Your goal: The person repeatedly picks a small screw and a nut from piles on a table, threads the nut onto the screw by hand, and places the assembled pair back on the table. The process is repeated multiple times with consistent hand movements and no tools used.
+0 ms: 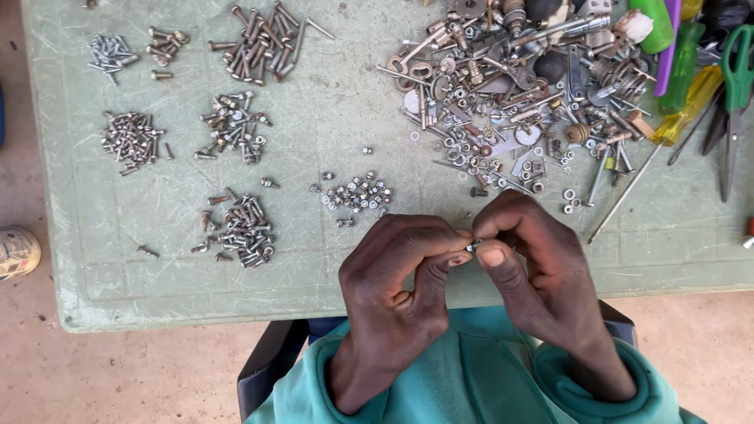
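Note:
My left hand (pixel 397 271) and my right hand (pixel 528 251) meet over the near edge of a pale green table (pixel 102 259). Between the fingertips of both hands sits a small metal nut or screw (pixel 473 246), pinched from both sides. Just beyond my hands lies a small heap of silver nuts (pixel 357 195). A big mixed pile of metal hardware (pixel 514 86) spreads at the far right of the table.
Sorted heaps of screws lie on the left: (pixel 242 228), (pixel 234 127), (pixel 131 140), and bolts (pixel 263 39). Screwdrivers (pixel 685 118) and green-handled scissors (pixel 734 94) lie at the right edge. A shoe (pixel 17 251) shows on the floor at left.

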